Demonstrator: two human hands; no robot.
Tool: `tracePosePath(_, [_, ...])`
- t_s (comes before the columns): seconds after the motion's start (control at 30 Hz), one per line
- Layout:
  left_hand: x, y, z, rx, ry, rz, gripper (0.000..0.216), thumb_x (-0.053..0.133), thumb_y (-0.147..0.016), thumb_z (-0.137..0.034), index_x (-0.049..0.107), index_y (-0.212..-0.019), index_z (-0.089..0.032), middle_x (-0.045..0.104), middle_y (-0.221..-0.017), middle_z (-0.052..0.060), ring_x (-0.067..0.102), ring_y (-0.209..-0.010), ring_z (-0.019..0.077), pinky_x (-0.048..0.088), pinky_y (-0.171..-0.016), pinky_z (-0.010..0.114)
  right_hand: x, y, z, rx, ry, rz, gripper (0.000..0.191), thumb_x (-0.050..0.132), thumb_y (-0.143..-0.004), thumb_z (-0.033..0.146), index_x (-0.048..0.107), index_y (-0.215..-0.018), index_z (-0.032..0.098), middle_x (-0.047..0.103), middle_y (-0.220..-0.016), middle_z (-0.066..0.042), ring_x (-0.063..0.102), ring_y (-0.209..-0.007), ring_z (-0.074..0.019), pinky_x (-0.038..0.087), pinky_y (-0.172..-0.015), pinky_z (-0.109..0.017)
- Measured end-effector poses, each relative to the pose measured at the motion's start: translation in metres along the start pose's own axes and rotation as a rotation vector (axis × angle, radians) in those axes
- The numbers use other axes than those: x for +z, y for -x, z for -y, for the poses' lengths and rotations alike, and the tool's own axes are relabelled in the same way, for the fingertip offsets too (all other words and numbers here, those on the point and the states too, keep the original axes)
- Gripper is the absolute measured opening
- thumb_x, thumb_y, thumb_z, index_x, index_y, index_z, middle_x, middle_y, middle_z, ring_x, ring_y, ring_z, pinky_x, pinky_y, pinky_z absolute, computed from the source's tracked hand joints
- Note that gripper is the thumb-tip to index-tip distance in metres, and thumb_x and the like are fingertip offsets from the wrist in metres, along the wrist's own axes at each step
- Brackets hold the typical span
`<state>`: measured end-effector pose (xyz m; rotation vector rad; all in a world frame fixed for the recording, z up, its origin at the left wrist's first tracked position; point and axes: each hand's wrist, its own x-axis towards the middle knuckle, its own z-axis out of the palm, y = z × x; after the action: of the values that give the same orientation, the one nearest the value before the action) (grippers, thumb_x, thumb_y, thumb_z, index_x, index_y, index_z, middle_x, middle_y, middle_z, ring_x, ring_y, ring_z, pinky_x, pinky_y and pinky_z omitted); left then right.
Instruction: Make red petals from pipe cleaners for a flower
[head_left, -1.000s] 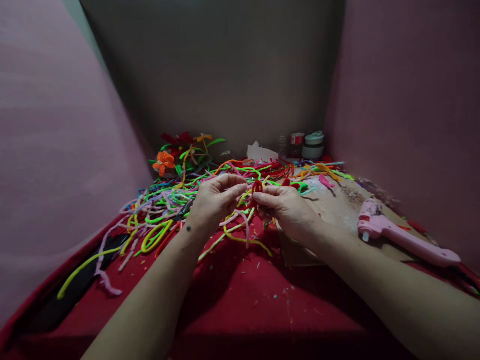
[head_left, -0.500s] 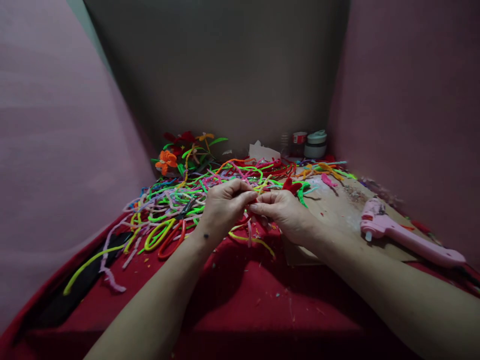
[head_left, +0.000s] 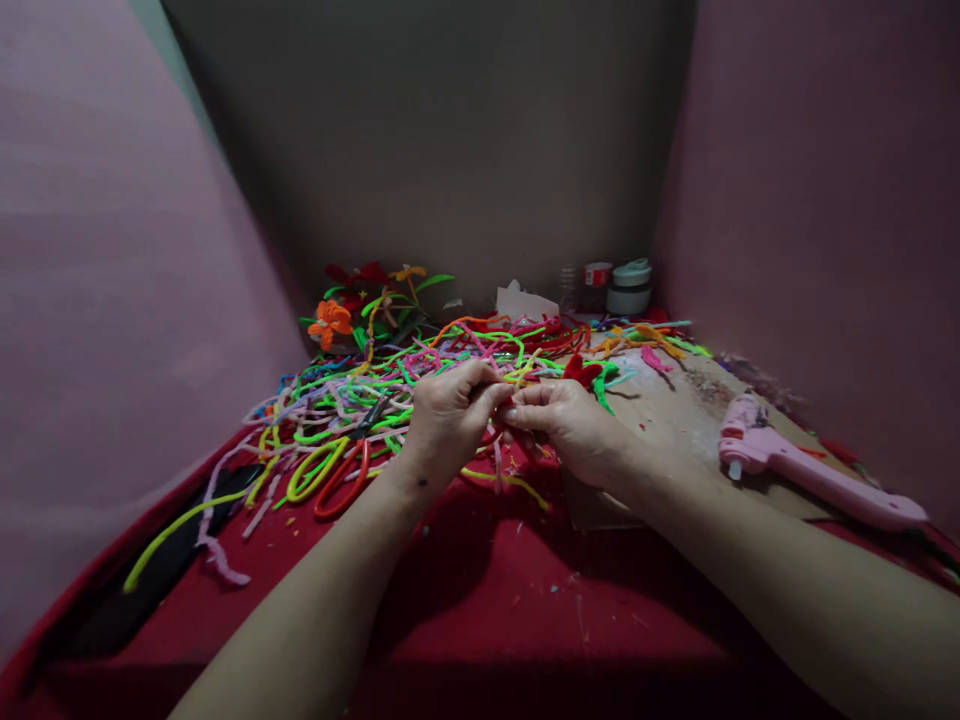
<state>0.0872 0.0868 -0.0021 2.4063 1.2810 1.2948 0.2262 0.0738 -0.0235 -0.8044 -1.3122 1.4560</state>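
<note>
My left hand and my right hand meet fingertip to fingertip above a red cloth. Both are closed in a pinch on a small red pipe cleaner piece, mostly hidden between the fingers. Behind and to the left of them spreads a tangled pile of pipe cleaners in green, yellow, pink, red and orange.
A pink glue gun lies on a cardboard sheet at the right. Pipe-cleaner flowers stand at the back left, small jars at the back right. Pink walls close in on both sides.
A second ago a red loop stood up between my fingertips; now both hands have lowered slightly and closed over it, so little of it shows.
</note>
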Motion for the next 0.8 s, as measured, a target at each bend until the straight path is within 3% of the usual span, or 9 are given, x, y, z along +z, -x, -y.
tracePosePath(0.17, [-0.003,-0.003,-0.005,-0.133,0.173,0.046,0.011,0.058,-0.072,-0.022,0.059,-0.063,-0.017,0.056,-0.056,-0.003,0.047,-0.051,0.008,0.037,-0.05,0.019,-0.001,-0.001,0.001,0.007,0.0,-0.006,0.017,0.064,-0.06,0.022,0.055,-0.047,0.016,0.047,-0.039,0.005,0.035,-0.037,-0.0057,0.024,-0.039,-0.022])
tracePosePath(0.3, [-0.01,-0.007,-0.01,-0.359,0.514,0.185,0.009,0.059,-0.072,-0.026,0.057,-0.071,-0.017,0.049,-0.049,-0.006,0.037,-0.036,0.0054,0.027,-0.036,0.018,-0.002,0.0,0.002,0.033,-0.02,0.002,0.013,0.064,-0.06,0.022,0.058,-0.051,0.015,0.052,-0.044,0.004,0.037,-0.038,-0.0058,0.025,-0.04,-0.022])
tracePosePath(0.37, [-0.012,-0.009,-0.01,-0.398,0.581,0.23,0.011,0.059,-0.071,-0.026,0.055,-0.07,-0.017,0.047,-0.047,-0.006,0.036,-0.034,0.0052,0.025,-0.034,0.018,-0.001,0.0,0.003,0.039,-0.019,0.01,0.012,0.063,-0.061,0.021,0.058,-0.052,0.015,0.052,-0.045,0.003,0.038,-0.038,-0.0058,0.025,-0.04,-0.022])
tracePosePath(0.47, [-0.01,-0.008,-0.007,-0.338,0.458,0.183,0.013,0.057,-0.073,-0.025,0.051,-0.064,-0.017,0.045,-0.046,-0.006,0.036,-0.037,0.0054,0.027,-0.037,0.018,0.0,0.0,0.002,0.035,-0.015,0.016,0.015,0.063,-0.062,0.022,0.056,-0.051,0.015,0.051,-0.044,0.004,0.037,-0.038,-0.0058,0.025,-0.04,-0.022])
tracePosePath(0.63, [0.0,-0.001,-0.002,-0.004,-0.041,0.006,0.011,0.053,-0.076,-0.021,0.053,-0.066,-0.018,0.053,-0.058,-0.003,0.046,-0.052,0.0084,0.035,-0.053,0.02,-0.002,-0.002,-0.005,-0.005,0.005,0.042,0.021,0.06,-0.065,0.021,0.052,-0.047,0.016,0.046,-0.039,0.005,0.036,-0.036,-0.0059,0.025,-0.04,-0.023])
tracePosePath(0.8, [0.001,-0.001,0.0,0.04,-0.144,0.046,0.013,0.051,-0.077,-0.02,0.049,-0.065,-0.018,0.05,-0.057,-0.003,0.044,-0.054,0.009,0.034,-0.055,0.021,-0.004,-0.003,-0.007,-0.003,0.016,0.043,0.018,0.058,-0.066,0.02,0.056,-0.05,0.015,0.05,-0.042,0.002,0.037,-0.036,-0.0061,0.024,-0.039,-0.023])
